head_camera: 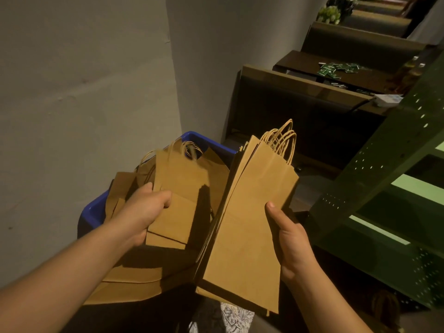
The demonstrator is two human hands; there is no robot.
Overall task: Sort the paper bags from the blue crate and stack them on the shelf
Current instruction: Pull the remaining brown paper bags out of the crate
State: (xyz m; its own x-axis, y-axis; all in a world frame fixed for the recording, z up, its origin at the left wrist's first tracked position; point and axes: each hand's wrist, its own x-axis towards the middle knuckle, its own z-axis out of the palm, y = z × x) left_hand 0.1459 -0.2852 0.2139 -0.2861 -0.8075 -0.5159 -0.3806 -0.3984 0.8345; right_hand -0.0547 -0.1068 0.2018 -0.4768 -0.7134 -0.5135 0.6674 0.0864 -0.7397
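From the head camera, the left hand (144,210) grips a single flat brown paper bag (182,198) by its left edge, fingers curled round the front and the thumb behind, holding it over the blue crate (92,213). The bag's twisted-paper handles point toward the far side and look blurred. Under and around it, more brown paper bags (134,282) lie loosely piled in the crate, some tilted against its left wall, so that only parts of the blue rim show at the near left and at the far edge.

The right hand (292,243) holds a bundle of flat paper bags (249,219) just right of the crate, thumb pressed on the face of the top bag near its right edge, the other fingers hidden beneath the bundle. The bundle is tilted, its bottom folds near the person and its rope handles (282,143) fanned out at the far end. The bundle's left edge lies close beside the single bag in the left hand; whether they touch cannot be told.

At the right stands a green metal shelf (374,164) with perforated uprights and pale green boards. Beyond the crate, dark booth seats (300,111) run along the grey wall (84,92), with a dark table (312,63) between them carrying scattered small green packets (334,67). Potted greenery (330,13) sits at the far end. A patterned cloth (230,318) shows at the bottom edge.
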